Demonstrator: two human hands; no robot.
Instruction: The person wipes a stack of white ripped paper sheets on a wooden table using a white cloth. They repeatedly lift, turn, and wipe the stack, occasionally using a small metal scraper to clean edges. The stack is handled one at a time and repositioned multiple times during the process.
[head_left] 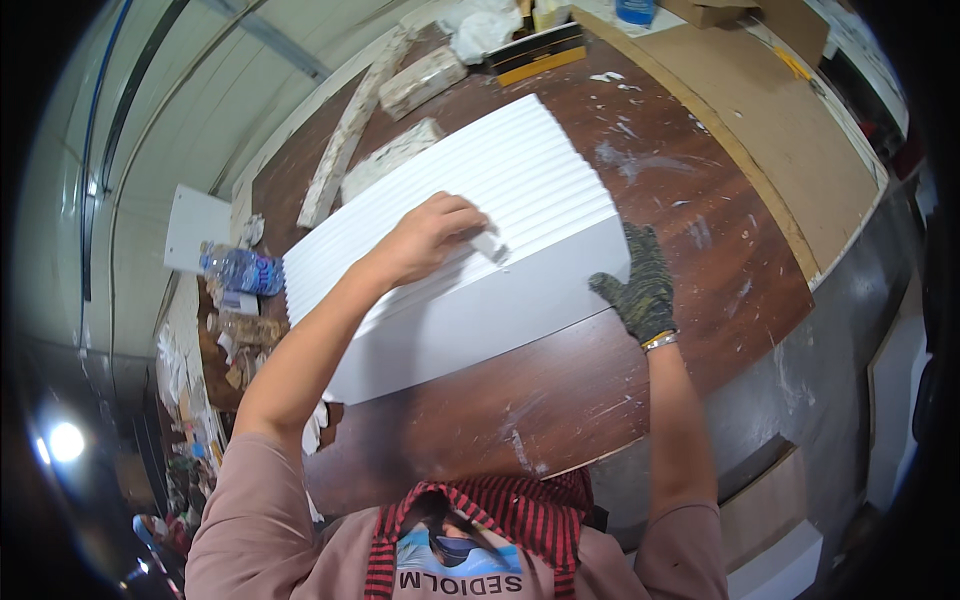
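Note:
A white ribbed panel (pixel 520 165) lies aslant on the brown tabletop, with a smooth, flat strip (pixel 480 320) along its near side. My bare left hand (pixel 437 235) is over the middle of the panel, fingers closed on a small pale, flat piece (pixel 490 246). The piece is at the border between ribs and strip; its exact kind is unclear. My right hand (pixel 640 285), in a dark mottled glove, grips the panel's right end. Its thumb lies at the strip, while the other fingers run along the edge.
Rough whitish blocks (pixel 422 82) and a long bar (pixel 355 125) lie behind the panel. Plastic bottles (pixel 243 270) stand at the left. A black-and-yellow box (pixel 540 55) sits at the back. Beyond the brown table (pixel 700 240), a tan board (pixel 770 130) lies at the right.

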